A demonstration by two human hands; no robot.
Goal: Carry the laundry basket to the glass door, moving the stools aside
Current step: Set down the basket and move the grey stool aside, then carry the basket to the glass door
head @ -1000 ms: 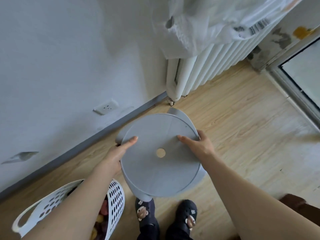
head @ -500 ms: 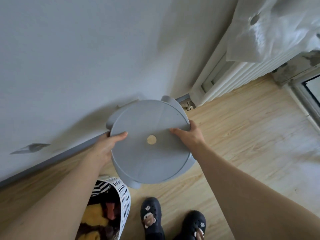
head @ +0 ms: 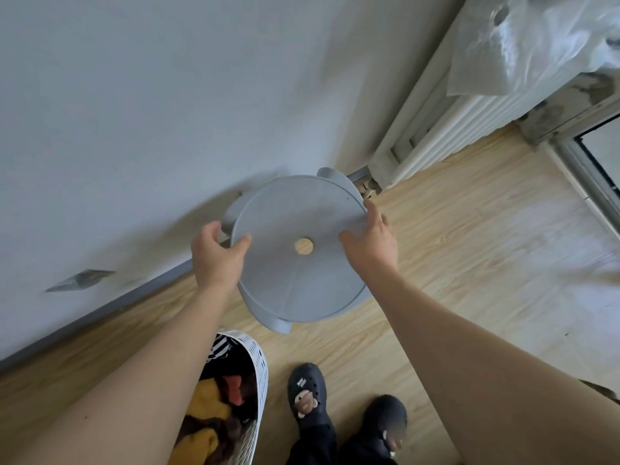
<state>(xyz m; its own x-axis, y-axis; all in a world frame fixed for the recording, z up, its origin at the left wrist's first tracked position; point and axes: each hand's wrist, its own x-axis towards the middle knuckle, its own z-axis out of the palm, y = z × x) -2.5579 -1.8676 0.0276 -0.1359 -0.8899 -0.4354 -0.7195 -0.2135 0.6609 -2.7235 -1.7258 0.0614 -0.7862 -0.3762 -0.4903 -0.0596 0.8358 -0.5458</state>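
Note:
A grey round stool [head: 295, 283] with a hole in the middle of its seat stands close to the white wall, just left of the radiator. My left hand [head: 218, 253] grips its left rim, thumb on top of the seat. My right hand [head: 372, 243] holds the right rim with the fingers over the edge. The white perforated laundry basket [head: 261, 374], filled with yellow, red and striped clothes, sits on the wooden floor at the lower left, partly hidden behind my left forearm. The glass door's frame [head: 590, 162] shows at the right edge.
A white radiator [head: 453, 129] runs along the wall at the upper right, draped with a plastic sheet [head: 523, 45]. A grey baseboard [head: 100, 313] lines the wall. My feet in black clogs [head: 307, 397] stand behind the stool. Bare wooden floor stretches right towards the door.
The stool has moved away from me to the wall beside the radiator's end. My left hand has shifted further round the rim. The basket now shows lower in view.

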